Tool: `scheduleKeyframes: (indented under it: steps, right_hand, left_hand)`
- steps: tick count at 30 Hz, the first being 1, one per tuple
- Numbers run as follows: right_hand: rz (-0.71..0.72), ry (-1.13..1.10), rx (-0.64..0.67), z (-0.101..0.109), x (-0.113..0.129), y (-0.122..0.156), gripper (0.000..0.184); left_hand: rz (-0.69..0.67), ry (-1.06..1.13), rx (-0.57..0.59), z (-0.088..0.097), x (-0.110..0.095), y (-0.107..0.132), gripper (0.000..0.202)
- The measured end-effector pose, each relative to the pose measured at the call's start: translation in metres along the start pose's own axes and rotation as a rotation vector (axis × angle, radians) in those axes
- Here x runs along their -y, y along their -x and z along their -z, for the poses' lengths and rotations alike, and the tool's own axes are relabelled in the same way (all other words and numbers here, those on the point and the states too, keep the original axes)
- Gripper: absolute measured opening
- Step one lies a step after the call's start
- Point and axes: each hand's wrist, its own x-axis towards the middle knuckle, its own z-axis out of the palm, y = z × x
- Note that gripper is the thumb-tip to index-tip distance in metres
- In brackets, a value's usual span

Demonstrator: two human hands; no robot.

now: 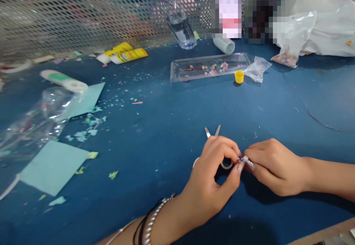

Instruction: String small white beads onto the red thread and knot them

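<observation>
My left hand (212,180) comes in from the bottom, thumb and fingers pinched on one end of a small beaded string. From the right, my right hand (277,171) pinches the other end, its fingertips almost touching the left ones. Between them shows a pale bluish bead (245,159) with tiny reddish bits beside it; most of the string is hidden by the fingers. Partly under my left hand lie scissors (217,131), blades apart, with a pale handle loop showing below the fingers.
A clear plastic tray (177,75) holds flower beads, near a yellow cap (239,77) and a small plastic bag (257,69). A thin cord (313,117) curves at right. Behind stand a water bottle (181,28) and mesh panel (83,15). Blue paper (55,167) and scraps lie left.
</observation>
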Motion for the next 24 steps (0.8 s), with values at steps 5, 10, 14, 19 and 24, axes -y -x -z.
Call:
scheduleKeyframes:
  steps: [5, 10, 14, 19, 24]
  right_hand:
    - [-0.044, -0.031, -0.022, 0.0002, 0.0003, 0.0006, 0.018]
    - [-0.034, -0.081, -0.025, 0.0010, 0.0002, 0.0001, 0.019]
    - [-0.048, -0.094, -0.005, 0.0010, -0.0004, -0.0006, 0.020]
    - [-0.029, -0.094, 0.005, 0.0008, -0.0007, -0.0009, 0.019]
    - [-0.042, -0.113, 0.020, 0.0007, -0.0019, -0.0011, 0.020]
  left_hand:
    - [0.100, 0.120, 0.005, -0.0016, 0.0050, -0.0010, 0.012]
    - [0.123, 0.057, 0.128, 0.0018, 0.0041, -0.0022, 0.013]
    - [0.080, 0.053, 0.235, 0.0048, 0.0019, -0.0032, 0.017]
    - [0.024, 0.105, 0.264, 0.0057, 0.0033, -0.0036, 0.019]
    - [0.018, 0.107, 0.293, 0.0072, 0.0039, -0.0045, 0.020]
